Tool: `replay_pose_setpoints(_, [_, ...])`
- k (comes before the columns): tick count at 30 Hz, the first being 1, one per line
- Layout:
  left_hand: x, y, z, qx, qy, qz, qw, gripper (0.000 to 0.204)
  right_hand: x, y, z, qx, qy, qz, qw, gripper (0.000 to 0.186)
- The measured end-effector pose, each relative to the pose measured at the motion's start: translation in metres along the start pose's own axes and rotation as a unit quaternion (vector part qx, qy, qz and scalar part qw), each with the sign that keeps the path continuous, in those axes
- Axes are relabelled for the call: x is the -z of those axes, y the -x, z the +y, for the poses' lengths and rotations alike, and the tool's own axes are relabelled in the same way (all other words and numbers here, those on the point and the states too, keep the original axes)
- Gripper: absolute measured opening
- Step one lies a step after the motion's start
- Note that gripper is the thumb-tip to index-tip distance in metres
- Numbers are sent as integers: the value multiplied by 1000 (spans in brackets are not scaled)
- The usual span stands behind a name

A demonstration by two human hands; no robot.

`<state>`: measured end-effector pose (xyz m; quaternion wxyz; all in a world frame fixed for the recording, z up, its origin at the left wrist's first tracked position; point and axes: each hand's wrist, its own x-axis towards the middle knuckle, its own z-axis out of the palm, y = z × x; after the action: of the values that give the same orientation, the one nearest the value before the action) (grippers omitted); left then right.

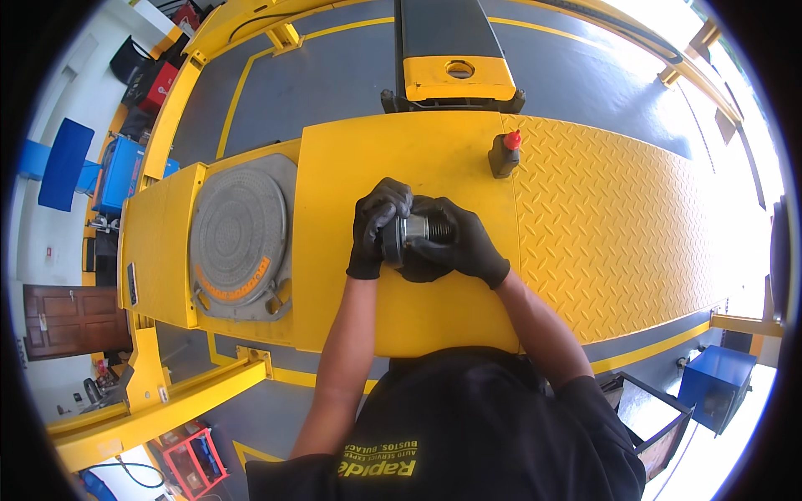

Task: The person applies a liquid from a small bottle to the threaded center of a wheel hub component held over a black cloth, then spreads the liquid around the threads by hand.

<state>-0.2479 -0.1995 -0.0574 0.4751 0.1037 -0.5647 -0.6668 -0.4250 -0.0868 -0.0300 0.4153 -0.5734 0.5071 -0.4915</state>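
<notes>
A metal part [416, 227] with a silver collar, a black threaded end and a dark round flange is held between both my hands above the yellow platform [451, 321]. My left hand [373, 225], in a black glove, is closed around the flange on the left side. On the other side, my gloved right hand [474, 244] grips the part near its threads. A dark rounded shape shows behind and below the part; I cannot tell what it is. Beyond my right hand stands a small black bottle [505, 159] with a red cap.
A grey round turntable plate [238, 230] is set into the platform at left. Diamond-patterned yellow plate [610, 225] extends right. Past the platform's far edge is a black and yellow machine part [458, 71]. A blue box [717, 388] sits at lower right, beside a dark-framed cart [652, 422].
</notes>
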Motion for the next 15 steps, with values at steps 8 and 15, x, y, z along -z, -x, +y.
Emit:
replay_pose_setpoints(8, [-1, -3, -1, -25, 12, 4, 1000, 32, -4, -4, 5, 198, 120, 42, 972, 46])
replay_pose_setpoints(15, [0, -4, 0, -19, 8, -11, 1000, 30, -1, -2, 1, 42, 43, 19, 998, 51])
